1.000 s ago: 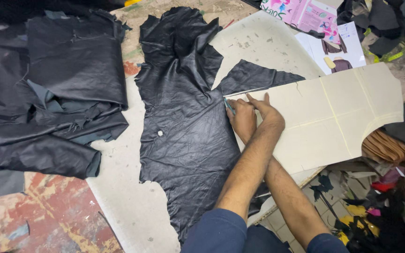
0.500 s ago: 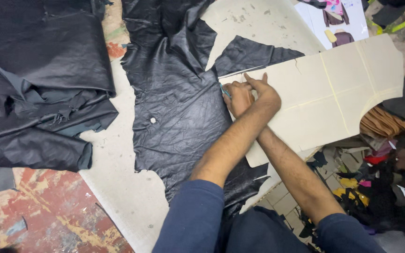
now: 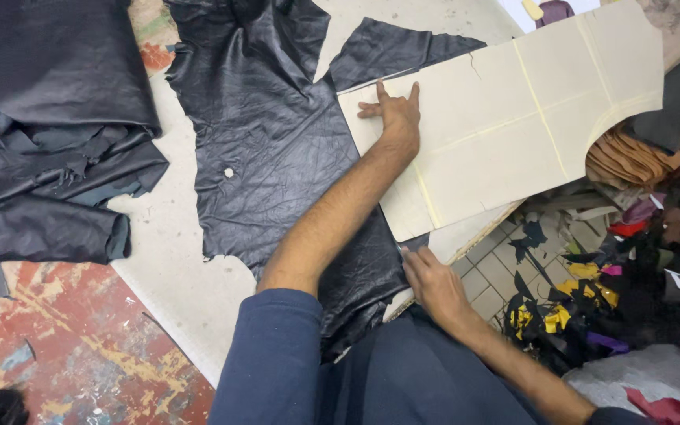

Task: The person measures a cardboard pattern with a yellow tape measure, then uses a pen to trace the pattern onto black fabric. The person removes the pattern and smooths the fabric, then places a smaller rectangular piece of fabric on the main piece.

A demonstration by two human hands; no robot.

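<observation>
Under the flat, spread left hand [image 3: 395, 118] lies the cardboard pattern [image 3: 505, 118], on black leather [image 3: 277, 157]

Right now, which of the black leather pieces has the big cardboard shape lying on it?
The flat, spread-out black leather piece in the middle, under the cardboard shape. The other black leather lies folded in a heap at the left.
</observation>
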